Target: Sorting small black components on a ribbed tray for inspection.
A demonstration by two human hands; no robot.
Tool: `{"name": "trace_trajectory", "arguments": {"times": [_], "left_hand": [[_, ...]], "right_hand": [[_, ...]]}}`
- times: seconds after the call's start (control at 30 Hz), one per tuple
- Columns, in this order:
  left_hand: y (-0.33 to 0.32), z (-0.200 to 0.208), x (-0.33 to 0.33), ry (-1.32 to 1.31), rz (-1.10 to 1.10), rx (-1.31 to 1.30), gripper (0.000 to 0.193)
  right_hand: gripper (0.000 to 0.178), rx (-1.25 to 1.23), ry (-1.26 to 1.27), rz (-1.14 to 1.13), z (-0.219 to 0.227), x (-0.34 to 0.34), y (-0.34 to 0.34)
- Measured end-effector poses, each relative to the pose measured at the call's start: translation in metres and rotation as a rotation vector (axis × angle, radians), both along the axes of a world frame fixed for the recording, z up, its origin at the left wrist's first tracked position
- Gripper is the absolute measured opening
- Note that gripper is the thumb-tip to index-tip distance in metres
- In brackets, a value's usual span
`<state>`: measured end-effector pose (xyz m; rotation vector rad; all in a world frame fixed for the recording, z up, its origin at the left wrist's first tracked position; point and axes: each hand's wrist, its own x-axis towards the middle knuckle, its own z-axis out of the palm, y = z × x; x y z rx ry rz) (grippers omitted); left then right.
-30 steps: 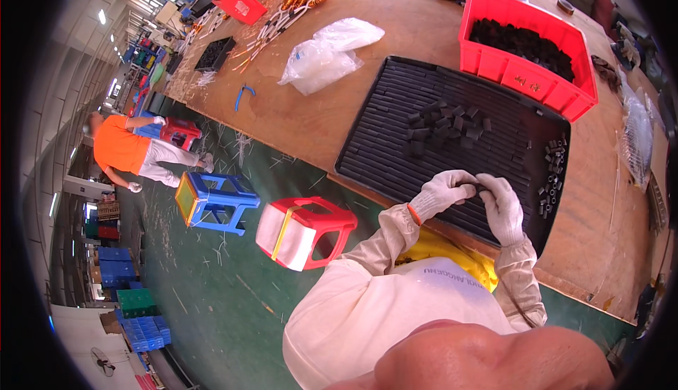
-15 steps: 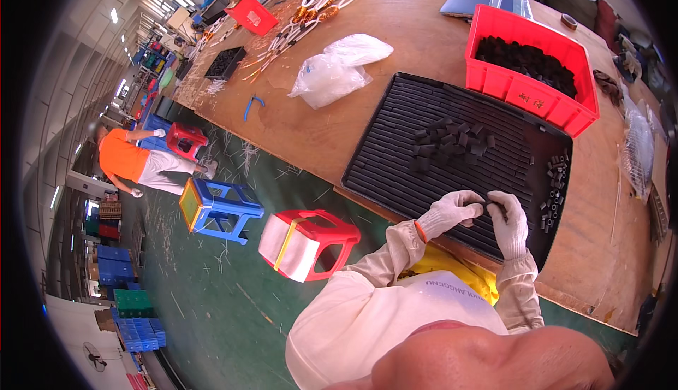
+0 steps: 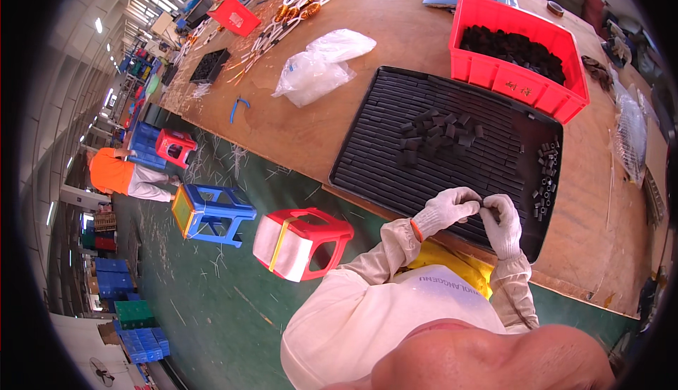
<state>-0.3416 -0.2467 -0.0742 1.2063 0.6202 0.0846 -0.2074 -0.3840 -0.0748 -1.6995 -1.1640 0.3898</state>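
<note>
I see the left hand [image 3: 447, 210] and right hand [image 3: 503, 226], both gloved, fingers bent and tips nearly meeting above the near part of the black tray [image 3: 534, 238]; from here I can't tell whether either grips a small part. Loose black pieces [image 3: 445, 132] lie heaped inside the tray, and a red bin [image 3: 519, 85] stands beyond it on the table [image 3: 296, 132].

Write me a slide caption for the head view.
Two gloved hands held close together over a black tray of dark pieces, near a red bin.
</note>
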Motion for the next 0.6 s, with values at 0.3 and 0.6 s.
{"name": "trace_trajectory", "arguments": {"times": [0.3,0.6], "left_hand": [[-0.010,0.007,0.001,0.040,-0.103,0.786,0.029],[0.008,0.004,0.004,-0.174,0.161,1.193,0.020]], "right_hand": [[0.035,0.007,-0.416,-0.016,-0.003,0.001,-0.010],[0.029,-0.019,-0.139,-0.225,-0.002,0.067,-0.015]]}}
